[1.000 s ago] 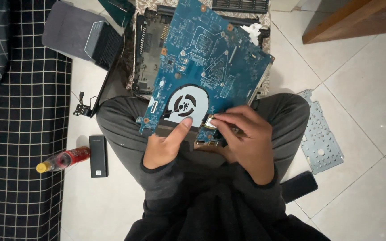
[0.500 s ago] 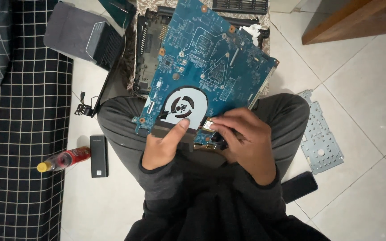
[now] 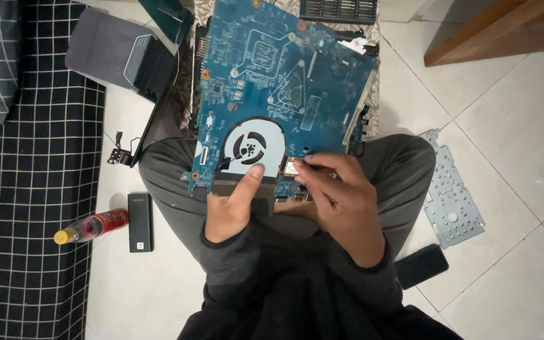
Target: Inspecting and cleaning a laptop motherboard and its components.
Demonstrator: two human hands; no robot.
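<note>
I sit cross-legged on the floor with a blue laptop circuit board [image 3: 284, 82] held up over my lap. A round silver cooling fan [image 3: 251, 148] is mounted near its lower edge. My left hand [image 3: 234, 204] grips the board's bottom edge, thumb lying against the fan housing. My right hand [image 3: 338, 201] holds the bottom right edge, its fingertips pinching at a small metal part [image 3: 292, 167] beside the fan.
A dark laptop shell [image 3: 190, 94] lies behind the board. To the left are a grey case [image 3: 114, 53], a black rectangular block [image 3: 140, 221], a small red bottle [image 3: 92, 226] and a checked dark mat [image 3: 26, 208]. A perforated metal plate [image 3: 451, 189] and a black phone [image 3: 422, 266] lie to the right.
The board has swung slightly, its top edge turning more upright toward me. Both hands keep their hold, and my right fingers have shifted a little along the bottom edge.
</note>
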